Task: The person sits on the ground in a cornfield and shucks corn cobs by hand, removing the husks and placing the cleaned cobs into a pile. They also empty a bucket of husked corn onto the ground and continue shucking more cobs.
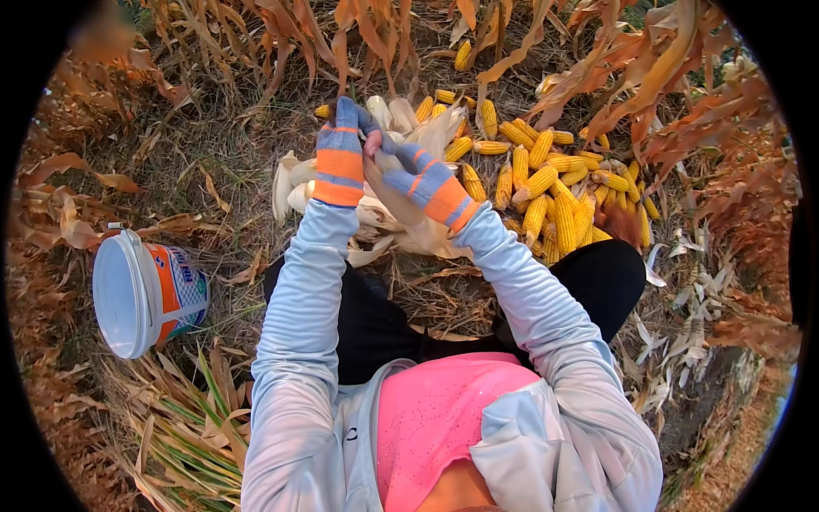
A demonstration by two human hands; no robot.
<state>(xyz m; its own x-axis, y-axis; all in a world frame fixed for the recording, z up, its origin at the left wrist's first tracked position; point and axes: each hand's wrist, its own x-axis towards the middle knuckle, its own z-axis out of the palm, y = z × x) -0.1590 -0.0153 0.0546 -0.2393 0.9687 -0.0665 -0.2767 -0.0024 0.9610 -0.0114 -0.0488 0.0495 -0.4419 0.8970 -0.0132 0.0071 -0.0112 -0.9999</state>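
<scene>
My left hand [340,150], in a grey-blue knit glove with orange bands, is closed at the upper end of a pale, dry corn husk [409,208]. A bare thumb tip shows through the glove. My right hand [432,182], gloved alike, grips the same husk from the right. The husk hangs down between my wrists, and whether an ear is inside is hidden by my fingers. Beneath and around my hands lie loose husks [425,137] and several ears in pale husk [299,192]. A heap of bare yellow corn ears [563,214] spreads to the right.
A white plastic bucket [150,294] with a printed label lies tipped on its side at left. Dry corn stalks [377,38] stand ahead. Cut green-and-tan leaves [192,435] lie at lower left. My bent legs [598,281] border the heap; husk scraps [688,320] litter the right.
</scene>
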